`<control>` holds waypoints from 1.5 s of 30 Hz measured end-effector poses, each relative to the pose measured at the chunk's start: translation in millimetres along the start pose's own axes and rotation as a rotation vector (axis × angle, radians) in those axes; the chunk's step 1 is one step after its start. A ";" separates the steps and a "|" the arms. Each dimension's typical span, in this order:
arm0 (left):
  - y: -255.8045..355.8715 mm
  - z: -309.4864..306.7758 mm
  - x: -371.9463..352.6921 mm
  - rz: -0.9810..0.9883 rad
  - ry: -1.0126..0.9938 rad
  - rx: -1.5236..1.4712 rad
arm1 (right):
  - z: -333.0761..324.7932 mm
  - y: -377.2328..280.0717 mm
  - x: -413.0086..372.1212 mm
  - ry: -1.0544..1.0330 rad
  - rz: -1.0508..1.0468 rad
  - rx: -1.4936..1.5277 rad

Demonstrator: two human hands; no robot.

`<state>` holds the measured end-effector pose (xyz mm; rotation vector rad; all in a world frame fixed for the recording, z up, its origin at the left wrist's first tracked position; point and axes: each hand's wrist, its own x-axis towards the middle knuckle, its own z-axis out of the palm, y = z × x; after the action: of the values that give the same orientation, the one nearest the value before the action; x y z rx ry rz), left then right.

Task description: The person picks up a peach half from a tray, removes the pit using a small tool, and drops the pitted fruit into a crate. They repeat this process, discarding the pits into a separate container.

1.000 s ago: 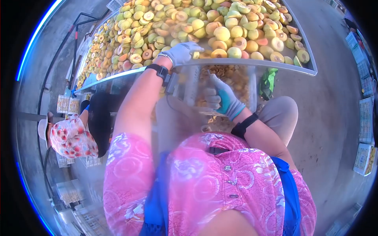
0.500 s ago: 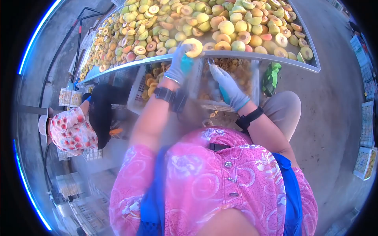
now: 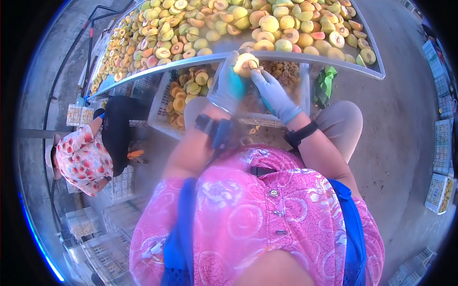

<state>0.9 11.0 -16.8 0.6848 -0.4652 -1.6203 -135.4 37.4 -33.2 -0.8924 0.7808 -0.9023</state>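
Half (image 3: 246,66), one: twelve o'clock of view, cut face showing, at the near rim of the tray (image 3: 315,58). Left hand (image 3: 230,88), gloved: closed around it. Right hand (image 3: 278,95), gloved: fingertips narrowed together at half's four o'clock; cannot tell whether a tool is gripped. Crate (image 3: 164,129) of fruit: ten o'clock. Green bag (image 3: 326,86): two o'clock. Co-worker (image 3: 86,157): nine o'clock.

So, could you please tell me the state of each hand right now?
Left hand: closed on a cut fruit.
Right hand: at the fruit; whether it holds anything cannot be told.
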 end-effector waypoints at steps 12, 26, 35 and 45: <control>-9.6 11.3 -4.6 0.141 0.072 0.210 | 1.5 -0.9 -3.1 -0.109 -0.055 -0.095; 6.4 9.2 -24.3 -0.025 0.097 0.323 | -12.0 -7.4 -8.6 -0.553 0.511 0.450; 3.4 -10.8 -23.4 -0.055 0.013 0.259 | -2.6 -1.5 -6.5 -0.832 0.609 0.839; 83.1 -139.8 0.8 0.243 0.155 -0.090 | -3.4 13.7 1.9 -0.812 0.613 1.028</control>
<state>155.7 7.9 -66.7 0.6539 -0.3464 -1.3406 -133.2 39.2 -47.2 -0.0232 -0.1727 -0.2369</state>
